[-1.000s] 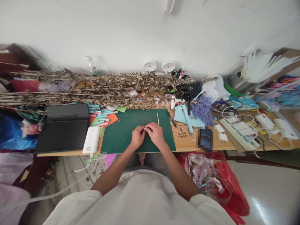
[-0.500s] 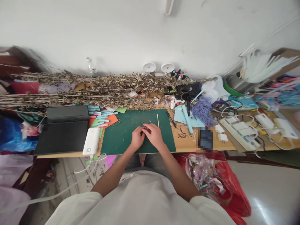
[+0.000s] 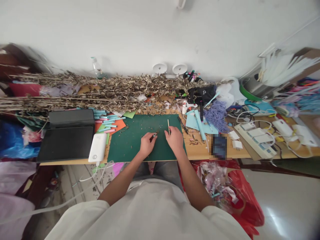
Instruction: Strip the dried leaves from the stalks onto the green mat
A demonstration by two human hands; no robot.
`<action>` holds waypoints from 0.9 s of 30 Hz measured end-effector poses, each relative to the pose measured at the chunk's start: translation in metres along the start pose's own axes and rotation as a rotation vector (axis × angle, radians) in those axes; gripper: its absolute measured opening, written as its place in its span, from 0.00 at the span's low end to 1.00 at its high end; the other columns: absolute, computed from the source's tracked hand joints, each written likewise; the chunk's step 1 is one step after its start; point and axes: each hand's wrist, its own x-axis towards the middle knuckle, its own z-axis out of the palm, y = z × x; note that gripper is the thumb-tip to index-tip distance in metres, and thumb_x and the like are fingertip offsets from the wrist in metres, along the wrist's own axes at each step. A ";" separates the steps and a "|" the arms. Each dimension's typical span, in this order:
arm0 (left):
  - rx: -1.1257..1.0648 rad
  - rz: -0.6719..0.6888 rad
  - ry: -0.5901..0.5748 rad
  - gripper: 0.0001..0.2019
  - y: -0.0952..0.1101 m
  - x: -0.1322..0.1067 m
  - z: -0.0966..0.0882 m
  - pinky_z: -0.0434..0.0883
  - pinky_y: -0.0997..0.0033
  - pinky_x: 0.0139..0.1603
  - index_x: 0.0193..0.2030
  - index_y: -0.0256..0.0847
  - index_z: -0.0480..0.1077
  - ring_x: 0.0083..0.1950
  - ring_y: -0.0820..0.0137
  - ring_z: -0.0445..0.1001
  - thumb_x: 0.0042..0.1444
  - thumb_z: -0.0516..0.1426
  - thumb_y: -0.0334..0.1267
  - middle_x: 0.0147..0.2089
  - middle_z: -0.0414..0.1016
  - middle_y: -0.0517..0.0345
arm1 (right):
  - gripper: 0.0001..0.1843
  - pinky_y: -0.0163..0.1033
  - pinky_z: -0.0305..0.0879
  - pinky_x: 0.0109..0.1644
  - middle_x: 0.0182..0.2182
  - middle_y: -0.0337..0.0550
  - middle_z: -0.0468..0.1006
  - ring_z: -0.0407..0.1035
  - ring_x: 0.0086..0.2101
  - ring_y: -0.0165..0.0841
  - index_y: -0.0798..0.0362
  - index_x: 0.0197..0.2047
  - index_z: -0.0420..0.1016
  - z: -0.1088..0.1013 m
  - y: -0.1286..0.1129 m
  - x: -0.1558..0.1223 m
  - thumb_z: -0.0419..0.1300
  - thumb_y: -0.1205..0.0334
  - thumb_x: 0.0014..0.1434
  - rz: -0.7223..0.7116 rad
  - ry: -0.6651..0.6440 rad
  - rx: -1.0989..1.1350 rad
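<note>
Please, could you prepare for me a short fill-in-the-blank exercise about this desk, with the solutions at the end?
1. The flat rectangular mat on the pale wooden table is coloured ____.
2. Nearest to the thin pale stick is the person's ____ hand.
3. From the person's viewpoint, the white rectangular power bank lies to the ____ of the mat.

Missing words: green; right; left.

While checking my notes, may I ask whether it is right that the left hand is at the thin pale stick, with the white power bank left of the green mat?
Not quite: the head view shows the right hand, not the left hand, at the thin pale stick; the white power bank is indeed left of the green mat.
</note>
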 end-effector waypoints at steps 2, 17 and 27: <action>0.000 -0.009 -0.001 0.09 0.003 0.000 -0.001 0.68 0.72 0.35 0.43 0.38 0.75 0.32 0.72 0.71 0.61 0.55 0.38 0.35 0.75 0.54 | 0.11 0.40 0.67 0.39 0.38 0.53 0.75 0.72 0.36 0.39 0.57 0.45 0.72 0.003 0.002 0.005 0.58 0.63 0.59 0.042 -0.078 -0.122; -0.015 -0.014 -0.007 0.11 0.007 0.000 -0.002 0.68 0.73 0.35 0.42 0.39 0.76 0.31 0.73 0.71 0.62 0.54 0.40 0.35 0.75 0.55 | 0.09 0.38 0.72 0.32 0.23 0.40 0.75 0.73 0.26 0.34 0.53 0.35 0.71 -0.041 -0.014 0.008 0.53 0.59 0.61 0.128 0.004 0.527; 0.023 0.008 -0.014 0.11 0.004 0.000 -0.002 0.65 0.74 0.33 0.39 0.38 0.76 0.29 0.74 0.67 0.62 0.54 0.40 0.31 0.72 0.57 | 0.10 0.35 0.75 0.35 0.36 0.45 0.74 0.74 0.31 0.30 0.51 0.40 0.70 -0.056 -0.055 -0.007 0.52 0.56 0.65 -0.100 0.064 0.699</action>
